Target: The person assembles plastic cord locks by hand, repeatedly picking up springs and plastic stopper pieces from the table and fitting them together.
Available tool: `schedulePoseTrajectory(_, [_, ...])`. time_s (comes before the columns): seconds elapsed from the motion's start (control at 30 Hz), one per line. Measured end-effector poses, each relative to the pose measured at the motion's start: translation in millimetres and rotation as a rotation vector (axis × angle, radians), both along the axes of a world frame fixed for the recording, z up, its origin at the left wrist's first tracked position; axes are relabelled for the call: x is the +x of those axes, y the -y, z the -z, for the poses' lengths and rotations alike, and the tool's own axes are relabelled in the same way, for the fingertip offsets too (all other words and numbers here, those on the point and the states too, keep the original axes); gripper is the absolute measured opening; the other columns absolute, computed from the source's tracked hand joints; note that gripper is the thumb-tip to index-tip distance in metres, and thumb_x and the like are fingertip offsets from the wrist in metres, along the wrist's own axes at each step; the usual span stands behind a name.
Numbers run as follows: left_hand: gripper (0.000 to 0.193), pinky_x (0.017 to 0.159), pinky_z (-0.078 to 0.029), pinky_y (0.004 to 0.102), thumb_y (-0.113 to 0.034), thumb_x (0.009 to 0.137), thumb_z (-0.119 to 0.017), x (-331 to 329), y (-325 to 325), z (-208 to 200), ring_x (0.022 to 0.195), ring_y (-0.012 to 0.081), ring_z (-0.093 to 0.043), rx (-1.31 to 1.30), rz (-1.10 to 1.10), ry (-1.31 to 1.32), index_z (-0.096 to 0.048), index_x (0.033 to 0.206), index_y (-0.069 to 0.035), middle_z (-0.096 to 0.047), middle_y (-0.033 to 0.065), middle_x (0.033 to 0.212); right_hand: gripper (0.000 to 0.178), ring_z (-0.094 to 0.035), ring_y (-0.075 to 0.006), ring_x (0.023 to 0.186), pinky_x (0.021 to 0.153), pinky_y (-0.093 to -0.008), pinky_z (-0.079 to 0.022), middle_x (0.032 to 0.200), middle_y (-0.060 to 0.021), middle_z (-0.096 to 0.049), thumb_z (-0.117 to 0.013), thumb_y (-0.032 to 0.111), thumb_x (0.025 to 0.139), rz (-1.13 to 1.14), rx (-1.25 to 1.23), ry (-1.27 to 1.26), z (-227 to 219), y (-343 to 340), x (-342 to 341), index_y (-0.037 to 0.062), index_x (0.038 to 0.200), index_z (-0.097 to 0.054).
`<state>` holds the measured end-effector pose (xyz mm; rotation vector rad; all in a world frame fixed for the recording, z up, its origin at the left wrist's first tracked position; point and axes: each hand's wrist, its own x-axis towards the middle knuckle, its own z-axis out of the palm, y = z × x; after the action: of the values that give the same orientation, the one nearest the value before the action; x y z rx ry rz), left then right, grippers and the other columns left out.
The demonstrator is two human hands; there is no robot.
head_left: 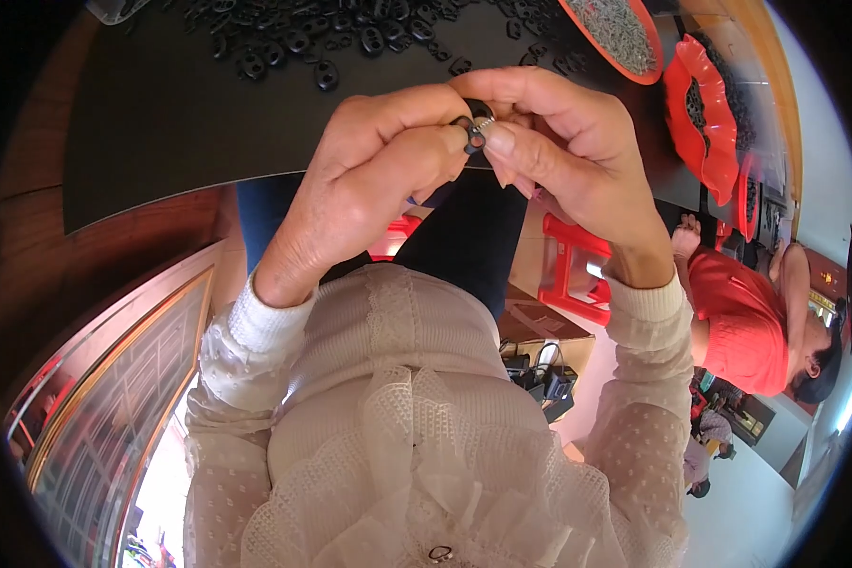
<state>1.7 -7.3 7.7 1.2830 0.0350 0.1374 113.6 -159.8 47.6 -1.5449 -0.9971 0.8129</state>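
1. L hand [374, 180]: thumb + index clamped on a small blk looped part [476, 141]; rest of fingers curled under, can't tell exactly how.
2. R hand [577, 142]: thumb + index close together at a small silvery coil [484, 122], w/ a dark piece [480, 106] just behind it; can't tell if these are joined to the looped part.
3. Looped part sits btwn both hands, fingertips nearly meeting, over the near edge of the dark tabletop [180, 133].
4. Loose blk parts [326, 75] scattered farther in from the near edge, well clear of the near L corner.
5. Orange-red bowl [627, 75] of small silvery bits toward the tabletop's R end.
6. Red wavy-rimmed bowl [719, 161] w/ dark bits nearby, farther R.
7. Red stool [568, 270] below tabletop level; person in red top [743, 322] off to R.
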Motion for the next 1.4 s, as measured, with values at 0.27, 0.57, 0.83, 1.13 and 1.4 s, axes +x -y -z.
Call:
schedulePoseTrajectory(0.27, [0.017,0.045,-0.024,0.0228,-0.008,0.084,-0.046,1.5,-2.7,2.5,0.05,0.0037,-0.031,-0.056,0.014,-0.018,-0.049,0.07,-0.001,-0.04,-0.0028,0.055,0.029,-0.038,-0.0022,0.05,0.045,-0.0198,-0.028,0.057,0.0021,-0.048,-0.048,0.024,0.098,0.167,-0.047,-0.12,3.8,-2.5,0.1,0.0023,0.08,-0.055])
schedulePoseTrajectory(0.57, [0.017,0.044,-0.023,0.023,-0.009,0.08,-0.046,3.2,-7.9,-0.9,0.049,0.0042,-0.03,0.05,0.063,-0.029,-0.042,0.064,-0.003,-0.036,-0.0032,0.054,0.032,-0.035,-0.0019,0.046,0.043,-0.02,-0.027,0.053,0.0046,-0.044,-0.055,0.027,0.096,0.076,-0.048,-0.115,3.3,2.0,5.6,0.002,0.076,-0.056])
schedulePoseTrajectory(0.83, [0.017,0.044,-0.023,0.0236,-0.013,0.076,-0.044,3.5,-10.1,-4.9,0.049,0.0052,-0.029,0.057,0.105,-0.047,-0.04,0.062,-0.003,-0.035,-0.0027,0.054,0.034,-0.034,-0.0018,0.047,0.043,-0.02,-0.026,0.054,0.0055,-0.041,-0.057,0.028,0.095,0.08,-0.064,-0.117,2.0,6.5,8.0,0.0017,0.075,-0.058])
schedulePoseTrajectory(1.13, [0.028,0.045,-0.022,0.0251,-0.024,0.077,-0.05,5.6,-10.9,-5.6,0.046,0.0074,-0.032,0.184,0.126,-0.049,-0.052,0.066,0.001,-0.041,0.001,0.052,0.034,-0.033,-0.0011,0.05,0.044,-0.0199,-0.026,0.057,0.0065,-0.041,-0.057,0.028,0.095,-0.009,-0.096,-0.093,-3.4,8.6,11.4,0.0025,0.073,-0.057])
schedulePoseTrajectory(1.4, [0.019,0.044,-0.021,0.0244,-0.014,0.078,-0.047,7.3,-7.2,-3.4,0.05,0.0039,-0.029,0.112,0.141,-0.058,-0.044,0.063,-0.004,-0.035,-0.005,0.055,0.034,-0.032,-0.0008,0.053,0.046,-0.0203,-0.024,0.058,0.0074,-0.038,-0.057,0.028,0.095,-0.037,-0.117,-0.071,-0.6,8.8,14.8,0.0041,0.071,-0.055])
